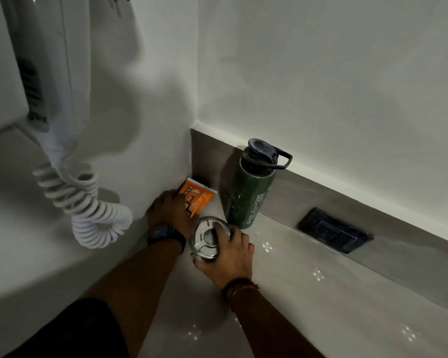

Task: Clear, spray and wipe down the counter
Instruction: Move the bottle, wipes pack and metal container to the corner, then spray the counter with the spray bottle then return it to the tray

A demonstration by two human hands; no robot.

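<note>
While the clearing step is in hand, items sit in the corner of the pale tabletop (321, 293). Left hand (171, 210): closed on an orange sachet (198, 196) by the wall. Right hand (228, 254): fingers wrapped round a clear lidded jar (207, 237). Green water bottle (251, 192): upright, untouched, just behind the jar. Wall-mounted hair dryer (49, 73), coiled cord. Next move, by judgement: lift both items clear, then the bottle; no spray or cloth in view.

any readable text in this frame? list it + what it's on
"GEMS": white print, running sideways on the green bottle; smaller lines beside it too blurred.
Orange packet: printed text, too blurred to read.
Label on the white wall handset: unreadable.
Watch face: a mark, unreadable.
</note>
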